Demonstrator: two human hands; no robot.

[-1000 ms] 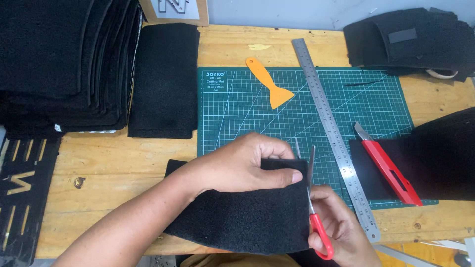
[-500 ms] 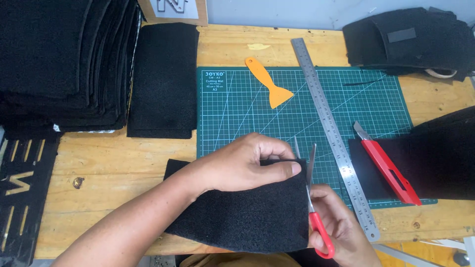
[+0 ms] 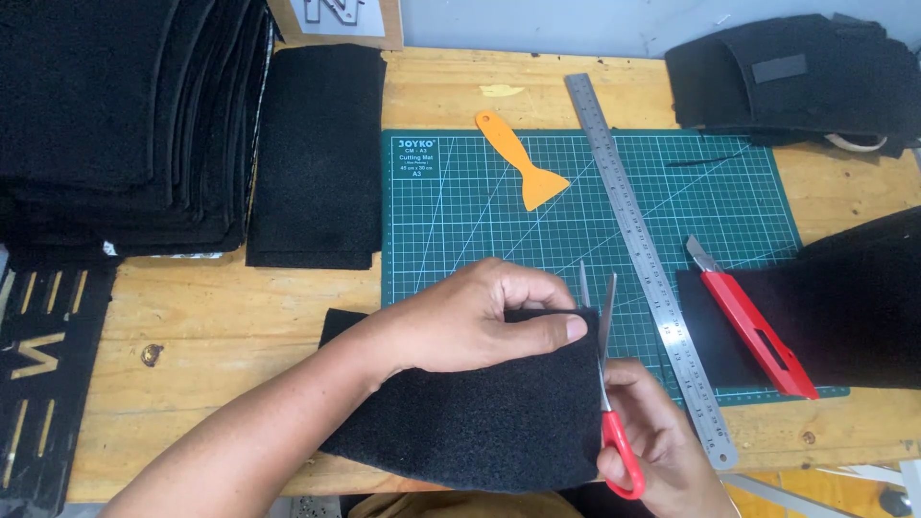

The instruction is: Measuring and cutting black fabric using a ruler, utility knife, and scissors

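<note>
Black felt (image 3: 470, 422) under left hand (image 3: 480, 317), scissors (image 3: 604, 374) alongside

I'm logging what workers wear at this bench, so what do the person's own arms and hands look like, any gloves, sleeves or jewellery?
Both are bare. The left hand and its forearm show no glove, sleeve, watch or ring. The right hand is also ungloved, with no ring visible; its wrist is cut off by the picture's edge, so a sleeve there cannot be told.

Felt sheet (image 3: 480, 422) at mat's (image 3: 460, 221) near edge, ruler (image 3: 643, 249) and scraper (image 3: 523, 163) on mat, knife (image 3: 753, 321) right, felt stack (image 3: 115, 125) left
</note>
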